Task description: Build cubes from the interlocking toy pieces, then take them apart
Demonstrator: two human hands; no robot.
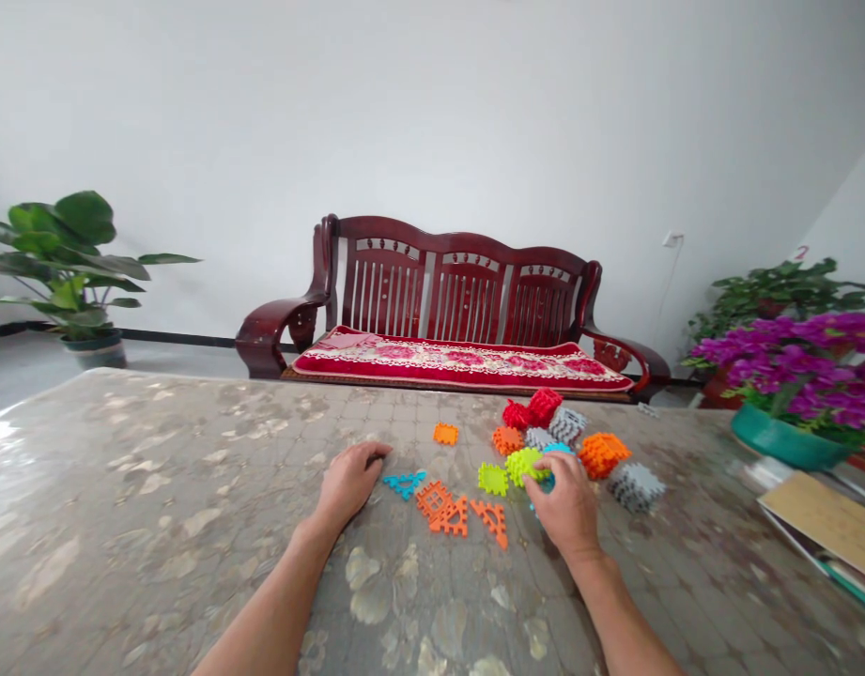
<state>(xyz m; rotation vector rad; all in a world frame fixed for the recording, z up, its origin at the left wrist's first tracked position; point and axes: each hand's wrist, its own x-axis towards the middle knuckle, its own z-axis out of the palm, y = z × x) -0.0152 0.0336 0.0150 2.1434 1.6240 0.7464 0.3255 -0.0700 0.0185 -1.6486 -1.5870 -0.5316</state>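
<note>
My right hand (567, 498) is bent at the right side of a stack of lime-green interlocking tiles (522, 464), its thumb and forefinger closed on that edge. Blue tiles (559, 449) show behind the fingers, partly covered by the hand. A single green tile (493, 479) lies just left of the stack. My left hand (351, 477) rests on the table, fingers loosely stretched and holding nothing. Close to its right are a blue triangular piece (405, 484), an orange window-patterned piece (433, 502) touching an orange triangle (455, 518), and another orange triangle (492, 519).
Farther back are a lone orange tile (445, 434), red stacks (545, 407), grey stacks (636, 488) and orange stacks (604, 454). At the right of the patterned table (193, 507) stand a flowerpot (791, 439) and a notebook (830, 521). A wooden bench (464, 291) is behind.
</note>
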